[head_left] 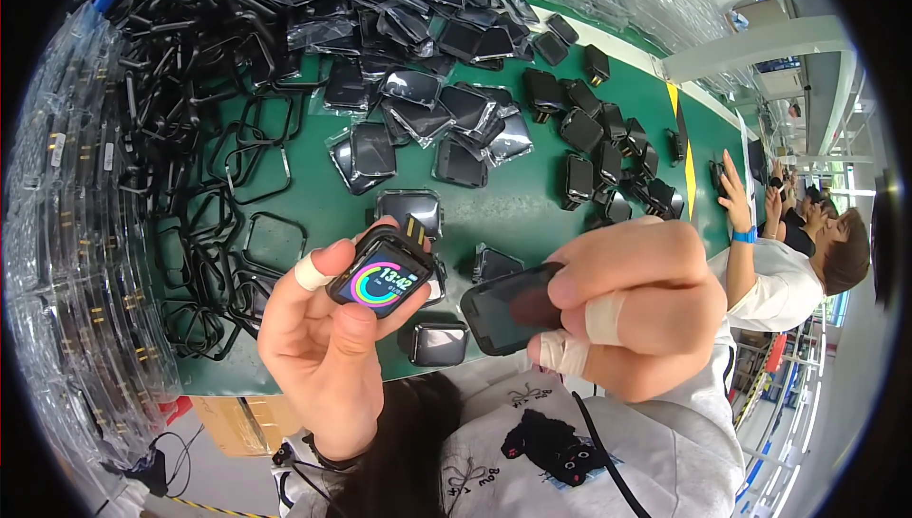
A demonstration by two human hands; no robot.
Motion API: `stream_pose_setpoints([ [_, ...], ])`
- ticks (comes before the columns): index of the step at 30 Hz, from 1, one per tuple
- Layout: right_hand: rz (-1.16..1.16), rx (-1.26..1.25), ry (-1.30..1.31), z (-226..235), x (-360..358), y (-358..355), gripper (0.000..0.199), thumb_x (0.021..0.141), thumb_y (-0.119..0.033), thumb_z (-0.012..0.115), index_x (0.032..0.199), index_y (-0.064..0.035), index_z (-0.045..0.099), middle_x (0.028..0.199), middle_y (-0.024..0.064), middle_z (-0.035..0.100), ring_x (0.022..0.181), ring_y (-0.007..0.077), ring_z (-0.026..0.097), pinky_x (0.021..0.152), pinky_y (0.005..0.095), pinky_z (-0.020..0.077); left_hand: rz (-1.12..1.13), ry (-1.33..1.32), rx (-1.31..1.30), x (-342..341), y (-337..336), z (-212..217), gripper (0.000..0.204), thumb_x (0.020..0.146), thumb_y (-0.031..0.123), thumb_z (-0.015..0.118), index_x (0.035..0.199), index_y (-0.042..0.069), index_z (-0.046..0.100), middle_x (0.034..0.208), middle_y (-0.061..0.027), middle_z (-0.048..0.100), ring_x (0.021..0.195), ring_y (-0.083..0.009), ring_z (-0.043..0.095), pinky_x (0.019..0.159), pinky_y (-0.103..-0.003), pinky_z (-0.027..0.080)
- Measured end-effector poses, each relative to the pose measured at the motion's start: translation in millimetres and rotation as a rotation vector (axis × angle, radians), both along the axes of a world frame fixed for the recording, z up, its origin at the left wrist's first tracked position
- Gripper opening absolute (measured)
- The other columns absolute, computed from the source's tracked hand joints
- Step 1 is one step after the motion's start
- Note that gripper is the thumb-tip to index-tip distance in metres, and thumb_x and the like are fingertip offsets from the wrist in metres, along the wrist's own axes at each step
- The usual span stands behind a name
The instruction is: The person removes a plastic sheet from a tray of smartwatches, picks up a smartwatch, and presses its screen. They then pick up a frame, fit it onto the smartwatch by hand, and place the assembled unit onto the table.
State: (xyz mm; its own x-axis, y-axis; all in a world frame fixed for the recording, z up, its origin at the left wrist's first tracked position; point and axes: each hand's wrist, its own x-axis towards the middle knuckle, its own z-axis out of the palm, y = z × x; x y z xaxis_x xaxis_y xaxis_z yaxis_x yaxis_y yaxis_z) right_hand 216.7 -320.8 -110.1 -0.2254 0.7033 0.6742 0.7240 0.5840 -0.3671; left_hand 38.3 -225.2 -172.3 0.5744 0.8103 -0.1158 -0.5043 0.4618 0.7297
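Note:
My left hand (pixel 323 352) is closed around a square smartwatch body (pixel 385 281), gripping it by the edges. Its lit display faces up with a coloured ring, and a short strip with gold contacts sticks out at its upper right corner. In my right hand (pixel 646 304), pinched between thumb and fingers, is a glossy black rounded panel (pixel 503 309), tilted, just right of the watch and apart from it. Tape wraps fingers on both hands. Under and between my hands, dark watch bodies (pixel 439 344) lie on the green mat (pixel 323 181).
Black frames (pixel 256 171) are heaped at the left, beside stacked transparent trays (pixel 81 214). Film-wrapped dark panels (pixel 413 91) pile up at the back. Several watch bodies (pixel 581 129) cluster right of centre. Yellow tape (pixel 690 176) crosses the table; beyond it a co-worker's hand (pixel 733 197) rests.

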Motion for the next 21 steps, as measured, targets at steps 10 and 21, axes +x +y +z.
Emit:
stream_pose_setpoints([
  [10,0.016,0.053,-0.122,-1.8,7.4,7.9,0.020,0.061,0.001,0.078,0.078,-0.0031,0.068,0.090,0.0103,0.055,0.074,0.0233,0.058,0.055,0.0306,0.0488,-0.118,-0.090,0.114,3.4,-0.9,-1.4,0.044,0.084,-0.013,0.054,0.126,-0.010,0.045,0.125,-0.0264,0.052,0.114,-0.0331,0.056,0.093,-0.044,0.052],
  [21,-0.198,-0.553,0.229,4.7,1.7,14.8,0.025,0.067,0.003,0.077,0.091,-0.0019,0.070,0.097,0.0133,0.054,0.071,0.0162,0.053,0.055,0.0244,0.0420,-0.339,0.005,0.136,7.8,-7.2,3.4,0.053,0.077,-0.023,0.051,0.129,-0.011,0.044,0.128,-0.0214,0.052,0.116,-0.0276,0.056,0.096,-0.035,0.049],
])
